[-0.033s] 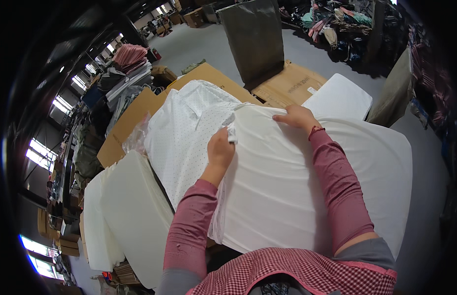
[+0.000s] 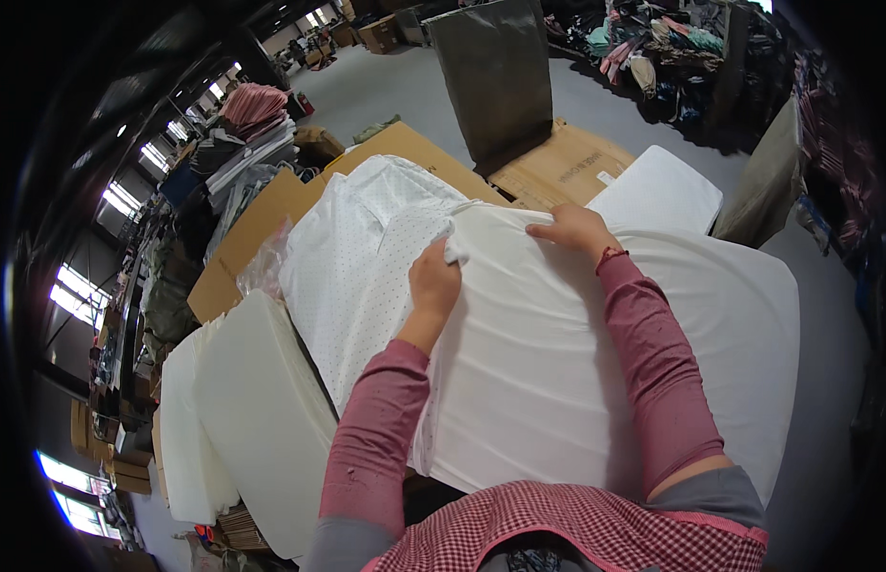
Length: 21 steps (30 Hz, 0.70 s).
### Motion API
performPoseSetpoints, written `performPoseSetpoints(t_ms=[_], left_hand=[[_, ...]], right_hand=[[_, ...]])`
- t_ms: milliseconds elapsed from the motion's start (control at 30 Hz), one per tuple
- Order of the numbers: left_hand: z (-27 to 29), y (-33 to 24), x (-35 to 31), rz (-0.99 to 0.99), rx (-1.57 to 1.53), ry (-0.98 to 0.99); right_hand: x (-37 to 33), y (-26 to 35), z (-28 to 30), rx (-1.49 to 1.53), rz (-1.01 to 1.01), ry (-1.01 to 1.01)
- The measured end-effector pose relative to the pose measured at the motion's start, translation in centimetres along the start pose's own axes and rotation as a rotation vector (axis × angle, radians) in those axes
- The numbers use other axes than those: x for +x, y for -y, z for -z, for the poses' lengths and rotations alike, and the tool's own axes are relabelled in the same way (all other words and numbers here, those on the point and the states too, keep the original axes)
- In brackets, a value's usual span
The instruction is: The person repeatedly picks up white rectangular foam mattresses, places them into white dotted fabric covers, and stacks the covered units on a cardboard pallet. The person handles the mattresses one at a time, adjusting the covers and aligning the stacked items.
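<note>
My left hand [image 2: 433,278] is closed on a bunched edge of a white dotted shirt [image 2: 352,257]. The shirt lies spread to the left, its collar end pointing away from me. Against its right side lies a wide, smooth white cloth-covered surface [image 2: 538,353], wrinkled across the middle. My right hand [image 2: 576,231] rests near the far edge of that surface, thumb and fingers apart, palm down. Part of the shirt under my left forearm is hidden.
Cream rounded boards [image 2: 262,410] lean at the left. Brown cardboard [image 2: 567,162] lies beyond the shirt, beside a white folded pad [image 2: 662,191]. A dark upright panel [image 2: 490,76] stands behind. Piled garments [image 2: 252,110] rise at the far left.
My left hand has moved slightly right and away from me, with the bunched shirt edge still in it. My right hand has barely moved.
</note>
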State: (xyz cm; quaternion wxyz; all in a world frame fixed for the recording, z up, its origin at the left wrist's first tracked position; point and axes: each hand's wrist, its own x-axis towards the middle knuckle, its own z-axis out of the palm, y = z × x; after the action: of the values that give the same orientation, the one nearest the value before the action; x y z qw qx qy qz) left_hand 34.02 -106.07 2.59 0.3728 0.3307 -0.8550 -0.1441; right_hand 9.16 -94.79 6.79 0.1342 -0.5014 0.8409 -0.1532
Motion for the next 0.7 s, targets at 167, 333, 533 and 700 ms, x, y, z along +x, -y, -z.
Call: performPoseSetpoints(t_ms=[167, 333, 533, 700], left_hand=[[-4.6, -8.8, 4.6, 0.206, -0.234, -0.063], [-3.2, -13.5, -0.1, -0.304, -0.441, 0.167], [2.6, -1.3, 3.5, -0.146, -0.032, -0.06], [3.9, 2.6, 8.3, -0.027, 0.172, 0.295]], right_hand=[[1.8, 1.7, -0.6, -0.045, 0.122, -0.09], [1.0, -0.5, -1.1, 0.823, 0.014, -0.132], [-2.3, 0.3, 1.6, 0.268, 0.218, -0.084], [-3.3, 3.3, 3.3, 0.397, 0.18, 0.004]])
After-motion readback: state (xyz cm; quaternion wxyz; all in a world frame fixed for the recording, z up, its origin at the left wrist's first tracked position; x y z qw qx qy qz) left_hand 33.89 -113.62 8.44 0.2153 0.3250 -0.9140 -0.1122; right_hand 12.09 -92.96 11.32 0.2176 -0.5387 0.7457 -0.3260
